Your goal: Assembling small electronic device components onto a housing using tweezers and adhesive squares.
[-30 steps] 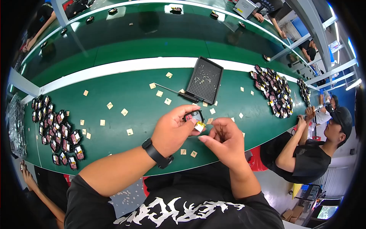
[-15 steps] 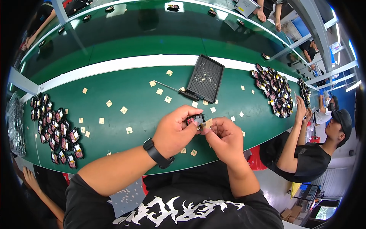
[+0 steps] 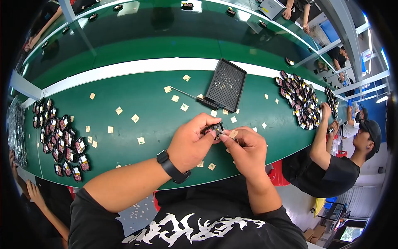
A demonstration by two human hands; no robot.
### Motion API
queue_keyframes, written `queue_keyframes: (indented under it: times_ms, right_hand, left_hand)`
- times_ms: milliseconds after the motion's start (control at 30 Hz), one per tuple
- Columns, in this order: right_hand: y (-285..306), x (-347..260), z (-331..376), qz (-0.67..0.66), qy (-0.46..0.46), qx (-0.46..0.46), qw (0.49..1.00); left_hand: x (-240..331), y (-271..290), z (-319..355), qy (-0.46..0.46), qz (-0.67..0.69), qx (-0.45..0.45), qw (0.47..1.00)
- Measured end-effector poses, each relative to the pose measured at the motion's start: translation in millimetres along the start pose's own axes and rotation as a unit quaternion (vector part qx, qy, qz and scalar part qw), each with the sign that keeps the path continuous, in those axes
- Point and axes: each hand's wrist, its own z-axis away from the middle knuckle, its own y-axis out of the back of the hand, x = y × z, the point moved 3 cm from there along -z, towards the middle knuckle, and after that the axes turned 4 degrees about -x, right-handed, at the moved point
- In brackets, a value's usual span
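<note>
Between the worktop's edges, the left hand grips the black unit, seemingly mid-work; I can't tell what the right hand holds, or whether left pile or right pile is done.

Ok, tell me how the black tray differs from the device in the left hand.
The black tray is much larger than the device. The tray lies on the table; the left hand holds the device. The tray has tiny bits scattered in it; fingers partly cover the device. Both show black.
</note>
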Motion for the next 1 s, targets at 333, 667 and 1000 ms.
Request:
queue_keyframes:
  times_ms: [333, 667, 1000]
  right_hand:
    - [-7, -2, 0, 0.010, 0.017, -0.002, 1.000]
    - [-9, 9, -5, -0.167, -0.141, -0.026, 0.975]
    - [-5, 23, -14, -0.280, -0.151, -0.026, 0.948]
  left_hand:
    - [-1, 3, -1, -0.008, -0.042, -0.027, 0.999]
    - [-1, 1, -3, 0.011, 0.065, -0.034, 0.997]
    - [3, -1, -2, 0.028, 0.041, -0.093, 0.994]
